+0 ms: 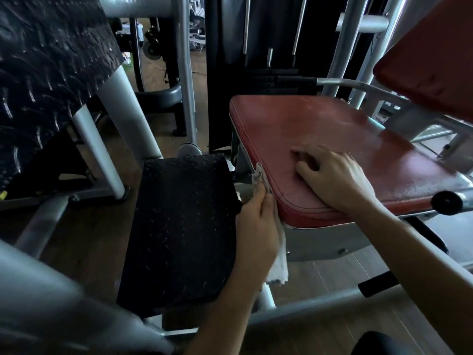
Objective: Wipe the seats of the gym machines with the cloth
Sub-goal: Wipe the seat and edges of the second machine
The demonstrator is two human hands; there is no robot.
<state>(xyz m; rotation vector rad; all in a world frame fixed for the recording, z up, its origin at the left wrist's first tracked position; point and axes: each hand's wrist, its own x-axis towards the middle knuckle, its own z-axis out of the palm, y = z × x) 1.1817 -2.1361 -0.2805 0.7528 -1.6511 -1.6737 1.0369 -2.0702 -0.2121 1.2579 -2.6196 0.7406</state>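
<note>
Item, seat: we pressed the cloth against its side edge with our left hand, fingers closed around it, while our right hand, fingers loosely spread, rested on top, likely bracing.

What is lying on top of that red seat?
Only the right hand rests on the red seat. The cloth is not on top: the left hand holds it against the seat's side edge. The patch under the hand is hidden.

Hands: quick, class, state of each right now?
Left hand: holds the cloth at the seat edge.
Right hand: open, resting on the seat.
</note>
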